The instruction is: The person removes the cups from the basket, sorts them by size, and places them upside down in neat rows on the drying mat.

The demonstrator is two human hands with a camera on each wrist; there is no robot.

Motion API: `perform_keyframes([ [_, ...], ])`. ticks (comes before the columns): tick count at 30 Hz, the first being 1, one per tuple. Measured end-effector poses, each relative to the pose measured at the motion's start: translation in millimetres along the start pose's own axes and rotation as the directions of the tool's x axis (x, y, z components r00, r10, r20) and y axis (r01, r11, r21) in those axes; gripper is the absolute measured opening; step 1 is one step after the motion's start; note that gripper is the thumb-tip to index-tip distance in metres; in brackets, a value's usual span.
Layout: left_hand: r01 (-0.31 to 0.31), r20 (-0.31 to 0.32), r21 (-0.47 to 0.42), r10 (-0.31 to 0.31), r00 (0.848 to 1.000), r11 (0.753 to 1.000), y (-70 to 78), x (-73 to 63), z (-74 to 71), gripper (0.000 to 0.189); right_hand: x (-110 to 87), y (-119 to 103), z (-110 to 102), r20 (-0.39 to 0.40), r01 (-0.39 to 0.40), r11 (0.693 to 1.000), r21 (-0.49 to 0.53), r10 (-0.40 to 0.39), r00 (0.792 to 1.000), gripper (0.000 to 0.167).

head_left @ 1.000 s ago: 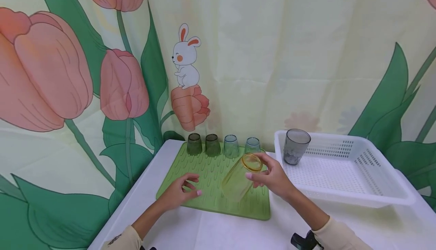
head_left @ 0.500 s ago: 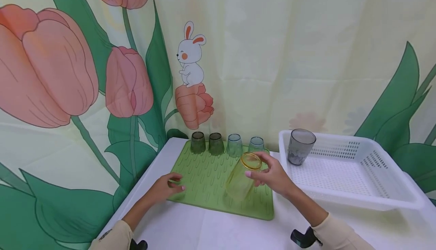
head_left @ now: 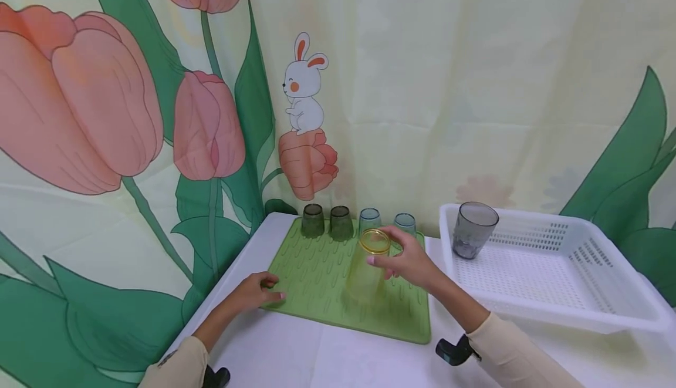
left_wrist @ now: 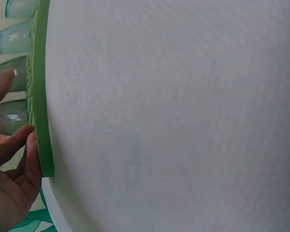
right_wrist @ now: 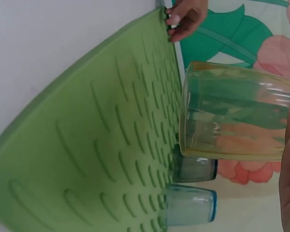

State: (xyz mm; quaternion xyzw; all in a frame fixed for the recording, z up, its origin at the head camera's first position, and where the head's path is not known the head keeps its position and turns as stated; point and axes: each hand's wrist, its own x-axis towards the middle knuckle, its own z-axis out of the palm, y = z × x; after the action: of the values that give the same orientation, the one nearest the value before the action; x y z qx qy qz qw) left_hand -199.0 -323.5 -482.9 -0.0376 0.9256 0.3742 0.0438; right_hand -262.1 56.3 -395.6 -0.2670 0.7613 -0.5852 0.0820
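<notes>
My right hand [head_left: 406, 256] grips a clear yellow drinking glass [head_left: 365, 276] near its amber rim, thumb on the near side. Rim up, the glass overlaps the right half of a green drying mat [head_left: 311, 294] in the head view. Seen from the right wrist, its base [right_wrist: 184, 113] faces the mat. At the mat's front left corner is my left hand [head_left: 256, 293], its fingertips [left_wrist: 29, 129] right at the edge and its thumb held apart. Along the mat's back edge stand two dark glasses [head_left: 313, 222] and two blue glasses [head_left: 369, 219], the right one partly hidden by my right hand.
A white plastic basket [head_left: 533, 311] with perforated walls stands to the right, holding one grey glass [head_left: 474, 232] in its left back corner. A white cloth [head_left: 343, 361] covers the table. Behind it hangs a curtain [head_left: 401, 100] printed with tulips and a rabbit.
My right hand has brought the yellow glass leftward and turned it more upright over the mat. My left hand has moved left to the mat's corner. The head view has shifted slightly.
</notes>
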Motion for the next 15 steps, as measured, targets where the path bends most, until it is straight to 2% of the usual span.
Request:
perform_keyframes([
  [8, -0.001, -0.006, 0.004, 0.001, 1.0, 1.0, 0.2, 2.5, 1.0, 0.054, 32.0, -2, 14, -0.001, -0.054, 0.998, -0.041, 0.054, 0.999, 0.067],
  [15, 0.002, -0.017, -0.003, -0.002, 1.0, 1.0, -1.2, 1.6, 1.6, 0.053, 52.7, -1, 26, 0.029, -0.044, 0.998, -0.033, 0.045, 0.999, 0.066],
])
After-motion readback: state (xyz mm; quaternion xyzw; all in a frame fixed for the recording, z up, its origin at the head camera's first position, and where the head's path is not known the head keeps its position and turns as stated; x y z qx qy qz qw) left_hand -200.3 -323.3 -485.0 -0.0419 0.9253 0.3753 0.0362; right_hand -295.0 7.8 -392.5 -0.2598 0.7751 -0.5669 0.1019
